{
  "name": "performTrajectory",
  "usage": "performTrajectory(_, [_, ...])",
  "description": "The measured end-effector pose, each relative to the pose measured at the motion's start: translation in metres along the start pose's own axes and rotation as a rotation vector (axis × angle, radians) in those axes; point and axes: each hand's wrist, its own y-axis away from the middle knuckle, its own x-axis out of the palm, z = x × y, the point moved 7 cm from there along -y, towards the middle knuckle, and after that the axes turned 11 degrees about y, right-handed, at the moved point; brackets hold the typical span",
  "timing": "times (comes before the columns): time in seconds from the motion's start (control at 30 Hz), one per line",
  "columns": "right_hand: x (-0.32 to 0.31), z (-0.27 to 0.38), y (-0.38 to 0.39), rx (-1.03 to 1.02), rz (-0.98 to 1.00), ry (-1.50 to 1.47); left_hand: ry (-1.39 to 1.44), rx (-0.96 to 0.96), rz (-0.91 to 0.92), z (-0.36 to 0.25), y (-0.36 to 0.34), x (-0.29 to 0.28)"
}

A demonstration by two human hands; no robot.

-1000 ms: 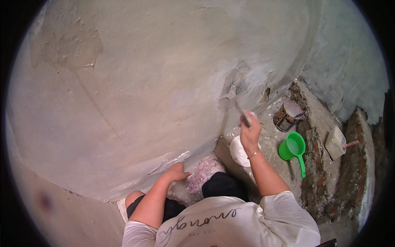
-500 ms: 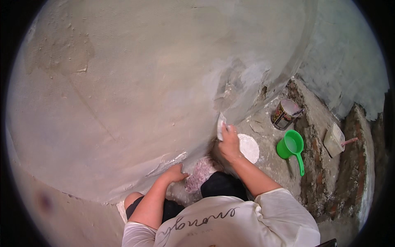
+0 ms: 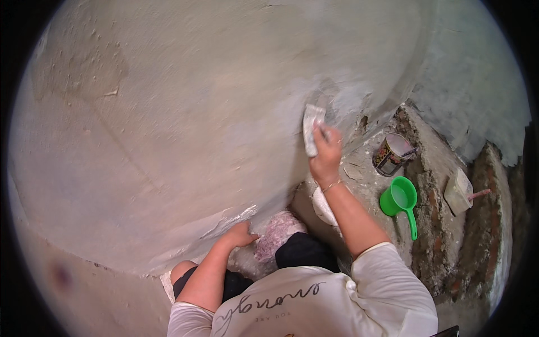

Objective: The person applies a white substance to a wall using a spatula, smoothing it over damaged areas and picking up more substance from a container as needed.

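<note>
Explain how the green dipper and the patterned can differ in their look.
The green dipper is one plain colour; the patterned can shows dark and multicoloured areas. The green dipper has a long handle pointing down in the picture; the patterned can has a dark stick-like thing at its rim. Both are round, open-topped and on the same rough ledge.

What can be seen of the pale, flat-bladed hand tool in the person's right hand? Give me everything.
The pale, flat-bladed hand tool shows a long, narrow, unevenly whitish blade; its material cannot be told. It stands nearly upright in the picture, its top leaning slightly right. The bare right hand grips it from the right, fingers hiding most of any handle. It is at the broad grey-beige wall, beside a darker grey patch; how firmly it presses is unclear.
</note>
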Motion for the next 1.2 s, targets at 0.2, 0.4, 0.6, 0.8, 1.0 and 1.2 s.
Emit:
performTrajectory(0.2, [0.010,0.023,0.088,0.059,0.348,-0.116,0.003,0.058,-0.103,0.007,-0.001,-0.001])
performTrajectory(0.4, [-0.019,-0.046,0.044,0.449,0.275,-0.182,0.012,0.060,-0.111,0.009,0.002,-0.003])
performTrajectory(0.6, [0.012,-0.072,0.033,0.596,0.191,0.043,0.003,0.018,-0.041,0.001,-0.001,-0.001])
performTrajectory(0.8, [0.000,0.040,0.043,0.388,0.158,-0.239,-0.021,-0.001,-0.020,0.007,-0.003,0.001])
performTrajectory(1.0, [-0.004,-0.013,0.036,1.179,0.236,-0.937,-0.015,-0.006,-0.011,0.010,-0.009,0.000])
performTrajectory(1.2, [-0.018,-0.023,-0.007,0.542,0.023,-0.233,-0.021,0.083,-0.102,0.011,-0.008,0.000])
